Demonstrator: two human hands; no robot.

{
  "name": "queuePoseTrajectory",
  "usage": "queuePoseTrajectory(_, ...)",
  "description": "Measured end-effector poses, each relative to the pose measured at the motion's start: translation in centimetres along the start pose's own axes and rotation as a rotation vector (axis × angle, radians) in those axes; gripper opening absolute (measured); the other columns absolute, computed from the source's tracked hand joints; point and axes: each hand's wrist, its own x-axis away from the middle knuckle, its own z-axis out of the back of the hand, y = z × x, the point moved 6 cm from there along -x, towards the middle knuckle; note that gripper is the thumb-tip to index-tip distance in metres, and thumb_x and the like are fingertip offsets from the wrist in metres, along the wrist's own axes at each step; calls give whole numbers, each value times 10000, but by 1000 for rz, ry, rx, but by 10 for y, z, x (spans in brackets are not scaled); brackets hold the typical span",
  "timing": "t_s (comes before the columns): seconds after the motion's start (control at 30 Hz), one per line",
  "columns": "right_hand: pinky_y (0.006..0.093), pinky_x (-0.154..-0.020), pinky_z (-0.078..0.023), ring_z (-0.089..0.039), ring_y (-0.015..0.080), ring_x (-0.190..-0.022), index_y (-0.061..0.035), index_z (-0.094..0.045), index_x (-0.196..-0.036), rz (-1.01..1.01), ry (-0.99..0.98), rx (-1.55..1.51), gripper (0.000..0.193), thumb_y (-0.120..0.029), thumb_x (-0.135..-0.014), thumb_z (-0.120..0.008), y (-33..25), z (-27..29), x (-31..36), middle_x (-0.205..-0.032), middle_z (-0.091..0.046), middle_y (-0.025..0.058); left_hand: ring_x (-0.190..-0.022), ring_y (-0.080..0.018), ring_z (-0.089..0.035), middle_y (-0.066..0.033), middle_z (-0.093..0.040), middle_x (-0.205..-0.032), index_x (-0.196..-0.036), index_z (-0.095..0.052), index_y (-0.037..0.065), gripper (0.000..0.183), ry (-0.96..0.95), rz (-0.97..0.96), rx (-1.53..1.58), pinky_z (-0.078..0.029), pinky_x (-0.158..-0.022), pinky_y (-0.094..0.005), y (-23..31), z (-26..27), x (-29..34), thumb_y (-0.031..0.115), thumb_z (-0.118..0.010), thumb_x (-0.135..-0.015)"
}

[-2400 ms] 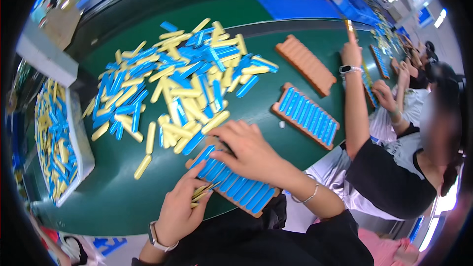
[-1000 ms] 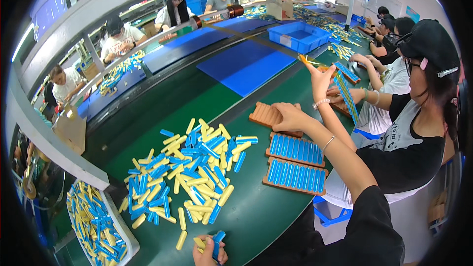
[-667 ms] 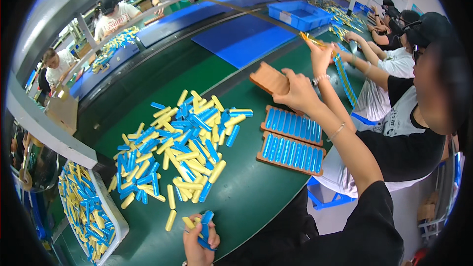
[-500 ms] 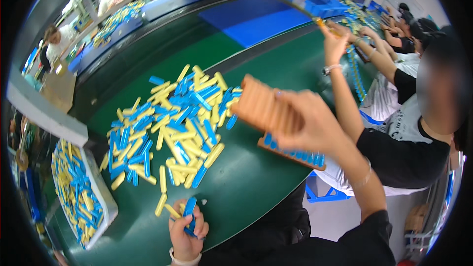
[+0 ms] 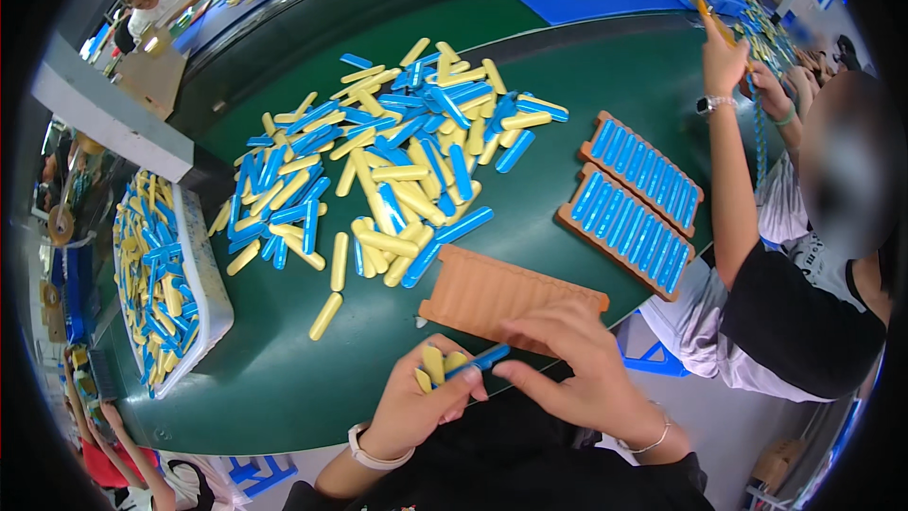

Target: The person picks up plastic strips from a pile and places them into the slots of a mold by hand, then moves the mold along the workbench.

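My left hand [image 5: 421,399] is closed around several small round-ended strips, yellow and blue; one blue strip [image 5: 490,357] sticks out toward my right hand. My right hand [image 5: 579,367] is apart from it, fingers spread with nothing between them, over the near right end of a brown grooved tray [image 5: 473,295]. That tray lies on the green table with bare grooves showing; my right fingers hide part of it. Beyond its left end spreads a loose heap of yellow and blue strips [image 5: 388,156].
To the right, two brown trays [image 5: 565,212] lie side by side, their grooves filled with blue strips. A white bin [image 5: 216,308] full of strips stands at the left, below a grey post [image 5: 113,109]. A co-worker's arm [image 5: 733,170] reaches over the table at the right.
My right hand has set the brown tray down in front of me and let go. My left hand has come right and up with its strips. The view has shifted, uncovering both filled trays.
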Motion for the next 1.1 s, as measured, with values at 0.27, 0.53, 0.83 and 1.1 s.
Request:
queuePoseTrajectory(0.27, 237, -687, -478, -595, 123, -882, -14, -641, -949, -428, 66, -915, 139, 73, -847, -603, 23, -12, 52, -1055, -616, 87, -490, -24, -457, -122, -676, -788, -1010, -576, 0, 146, -136, -34, -327, -369, -445, -174, -9, -26, 1, 128, -570, -940)
queuePoseTrajectory(0.53, 243, -757, -527, -651, 148, -853, 47, -612, -971, -608, 393, -1138, 136, 53, -840, -649, 35, -19, 65, -902, -664, 109, -484, -31, -467, -142, -674, -781, -995, -567, -26, 149, -10, -93, -116, -371, -444, -177, -12, -32, -6, 110, -571, -937)
queuePoseTrajectory(0.83, 199, -676, -492, -628, 94, -786, 37, -639, -1013, -706, 129, -974, 155, 1, -863, -647, 45, -3, 59, -891, -680, 79, -551, -37, -521, -87, -690, -780, -1014, -604, -22, 148, -82, -115, -401, -413, -507, -169, -1, -49, -16, 87, -595, -914)
queuePoseTrajectory(1.1, 202, -628, -473, -584, 76, -714, 20, -650, -921, -580, 421, -716, 97, 12, -829, -680, 66, 45, 56, -858, -651, 40, -504, -37, -464, -107, -663, -726, -994, -590, -48, 138, 89, -107, -188, -369, -456, -180, -7, -21, -12, 55, -597, -902)
